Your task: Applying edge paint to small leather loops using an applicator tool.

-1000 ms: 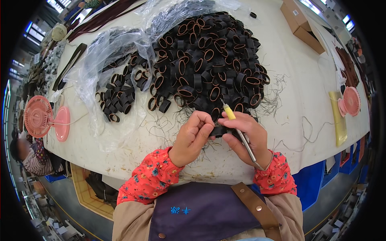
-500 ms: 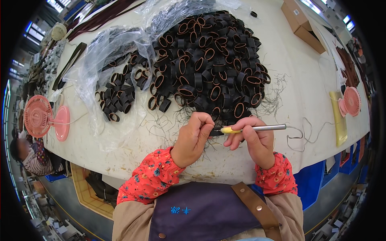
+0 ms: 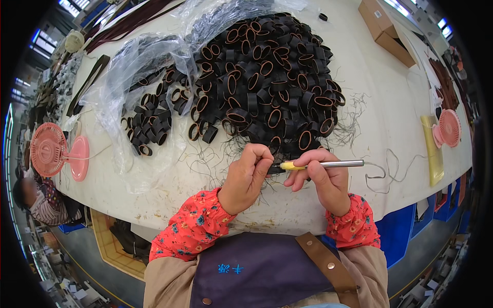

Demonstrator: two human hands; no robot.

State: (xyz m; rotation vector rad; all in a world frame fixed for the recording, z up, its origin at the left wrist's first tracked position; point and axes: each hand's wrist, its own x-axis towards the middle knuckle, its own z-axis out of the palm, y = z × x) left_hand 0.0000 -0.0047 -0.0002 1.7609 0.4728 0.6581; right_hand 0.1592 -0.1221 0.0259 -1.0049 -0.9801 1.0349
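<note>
A slim corded electric pen [image 3: 343, 164], silver with a yellow-wrapped front, lies in my right hand [image 3: 328, 179], gripped between thumb and fingers. Its tip points left, toward the fingertips of my left hand [image 3: 244, 180]. Those fingers are pinched on a small black strap loop [image 3: 277, 170], mostly hidden by my hands, so I cannot tell whether the tip touches it. Just beyond my hands rises a big pile of black strap loops [image 3: 272, 87] with tan edges. A smaller group of loops [image 3: 154, 120] lies to its left, partly under clear plastic.
Loose dark threads [image 3: 354, 120] litter the white table [image 3: 169, 205]. Clear plastic sheeting [image 3: 110, 97] spreads at the left. A pink fan [image 3: 49, 149] stands left, another [image 3: 449, 128] right. An open cardboard box [image 3: 387, 36] is far right. The pen's grey cord [image 3: 382, 177] trails right.
The pen and my right hand have shifted very slightly left, toward my left fingertips. My left hand keeps its pinch in the same place.
</note>
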